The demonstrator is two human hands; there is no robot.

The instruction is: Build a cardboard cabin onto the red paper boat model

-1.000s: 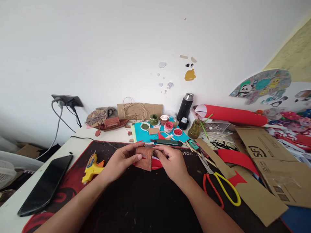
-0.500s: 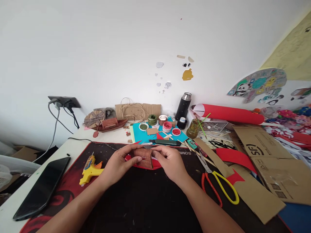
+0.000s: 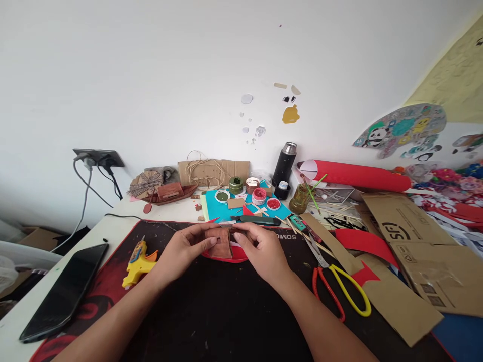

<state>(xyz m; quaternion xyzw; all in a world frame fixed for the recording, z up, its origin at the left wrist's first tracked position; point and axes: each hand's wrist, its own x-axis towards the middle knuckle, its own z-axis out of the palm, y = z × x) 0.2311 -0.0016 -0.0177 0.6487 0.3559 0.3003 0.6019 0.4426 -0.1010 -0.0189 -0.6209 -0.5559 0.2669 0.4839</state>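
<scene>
In the middle of the mat, a curved piece of brown-painted cardboard (image 3: 222,245) is held between both hands. My left hand (image 3: 181,253) pinches its left side, thumb on the front face and fingers along the top. My right hand (image 3: 264,250) is closed at its right edge, with the thumb near the corner and the other fingers curled. Under and behind the brown piece shows a red shallow shape with a curved rim (image 3: 238,255), its inside partly pale. The hands cover much of both pieces.
A yellow glue gun (image 3: 139,265) and a phone (image 3: 64,291) lie left. Scissors (image 3: 324,264) and cardboard strips (image 3: 403,306) lie right. Behind stand open paint jars (image 3: 236,186), a black flask (image 3: 284,165), a brush jar (image 3: 300,200) and a small brown boat (image 3: 171,192).
The brown piece has turned slightly and shifted a little up and left. My right thumb now lies nearer its right edge, and more of the red rim shows on the right.
</scene>
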